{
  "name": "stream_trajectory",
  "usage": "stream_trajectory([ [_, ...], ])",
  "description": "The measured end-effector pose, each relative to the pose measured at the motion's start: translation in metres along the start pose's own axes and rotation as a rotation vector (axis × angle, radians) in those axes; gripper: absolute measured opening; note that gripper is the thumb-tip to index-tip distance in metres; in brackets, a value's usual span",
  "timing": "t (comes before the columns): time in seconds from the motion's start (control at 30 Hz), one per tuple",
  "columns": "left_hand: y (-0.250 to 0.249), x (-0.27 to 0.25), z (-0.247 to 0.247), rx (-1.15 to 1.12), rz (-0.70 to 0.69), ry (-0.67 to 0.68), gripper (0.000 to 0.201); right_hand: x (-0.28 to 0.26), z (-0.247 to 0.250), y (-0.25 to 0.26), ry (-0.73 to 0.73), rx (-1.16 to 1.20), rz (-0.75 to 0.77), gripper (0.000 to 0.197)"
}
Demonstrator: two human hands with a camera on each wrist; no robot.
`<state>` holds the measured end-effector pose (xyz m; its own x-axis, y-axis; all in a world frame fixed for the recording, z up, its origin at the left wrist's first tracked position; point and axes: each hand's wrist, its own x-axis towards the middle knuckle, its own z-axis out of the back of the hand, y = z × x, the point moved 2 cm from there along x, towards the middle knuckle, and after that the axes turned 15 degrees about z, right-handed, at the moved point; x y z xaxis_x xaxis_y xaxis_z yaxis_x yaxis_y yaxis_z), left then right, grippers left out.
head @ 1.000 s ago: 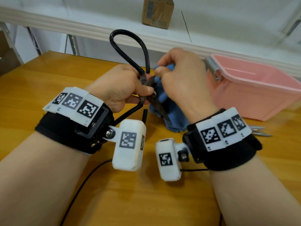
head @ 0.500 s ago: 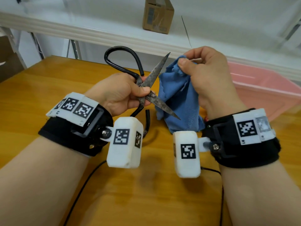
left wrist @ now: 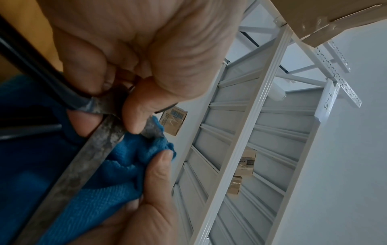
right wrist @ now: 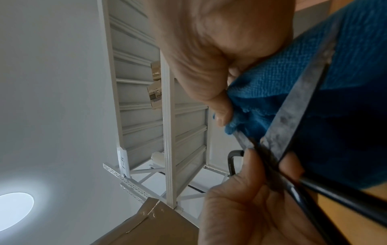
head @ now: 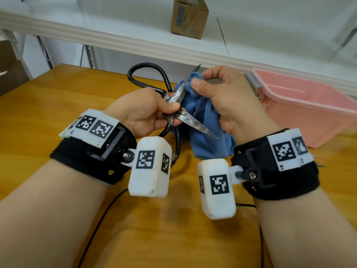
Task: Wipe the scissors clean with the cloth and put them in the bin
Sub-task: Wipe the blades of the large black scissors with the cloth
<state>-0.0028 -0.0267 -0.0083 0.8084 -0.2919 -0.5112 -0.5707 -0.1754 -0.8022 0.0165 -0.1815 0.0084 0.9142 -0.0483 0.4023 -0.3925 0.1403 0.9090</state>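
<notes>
The left hand (head: 143, 111) grips the open scissors (head: 191, 120) at the middle, held up so both blades can be reached. The right hand (head: 228, 97) pinches the cloth (head: 204, 122) around one blade. The bin (head: 313, 113) waits nearby.

Counts on the yellow wooden surface (head: 58, 117)

One pair of black-handled, tarnished steel scissors (head: 195, 125), one crumpled blue cloth (head: 208, 136), one pink plastic bin (head: 309, 113) at right, one brown cardboard box (head: 189, 16) on the far shelf.
</notes>
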Motion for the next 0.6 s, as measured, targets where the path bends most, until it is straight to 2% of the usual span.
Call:
stream_trajectory([
  [0.07, 0.002, 0.001, -0.002, 0.009, -0.006, 0.011, 0.016, -0.002, -0.003, -0.001, 0.018, -0.014, 0.002, 0.025],
  [0.23, 0.004, 0.001, -0.007, 0.079, -0.037, 0.047, 0.015, 0.0, -0.002, -0.003, -0.043, -0.087, 0.029, 0.039],
  [0.6, 0.006, -0.001, -0.013, 0.182, -0.093, 0.019, 0.025, 0.005, 0.01, -0.005, -0.159, -0.064, 0.021, 0.041],
])
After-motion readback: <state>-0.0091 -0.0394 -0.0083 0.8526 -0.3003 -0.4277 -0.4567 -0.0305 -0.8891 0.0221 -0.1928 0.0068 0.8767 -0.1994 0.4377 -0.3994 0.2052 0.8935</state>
